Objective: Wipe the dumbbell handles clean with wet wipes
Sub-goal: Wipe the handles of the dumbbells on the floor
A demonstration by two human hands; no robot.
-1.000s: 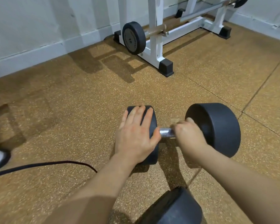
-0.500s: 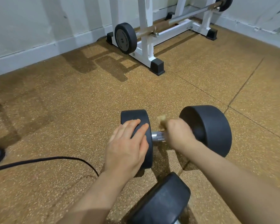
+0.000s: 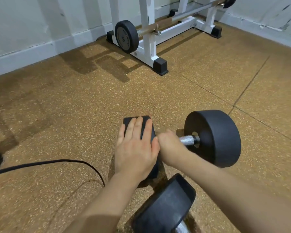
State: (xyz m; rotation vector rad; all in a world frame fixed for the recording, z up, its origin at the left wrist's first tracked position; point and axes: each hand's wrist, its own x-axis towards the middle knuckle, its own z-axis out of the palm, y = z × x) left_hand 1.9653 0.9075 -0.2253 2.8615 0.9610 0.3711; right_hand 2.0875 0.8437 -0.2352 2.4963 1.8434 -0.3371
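Observation:
A black dumbbell (image 3: 213, 138) lies on the cork-coloured floor in front of me, with its chrome handle (image 3: 189, 140) bare near the right weight. My left hand (image 3: 136, 148) rests flat with straight fingers on top of the left weight (image 3: 147, 130). My right hand (image 3: 170, 147) is curled round the left end of the handle, right beside the left hand. The wipe is hidden inside that fist. A second black dumbbell (image 3: 166, 206) lies nearer to me at the bottom edge.
A white rack (image 3: 149, 39) stands at the back by the wall, with a barbell (image 3: 183, 15) and a black 10 plate (image 3: 126, 37) on it. A black cable (image 3: 49, 163) runs across the floor at the left. Bare floor spreads to the right.
My right hand has slid left along the handle, from the right weight to the left one, uncovering the chrome at the right. The wipe's corner no longer shows. My left hand stays on the left weight.

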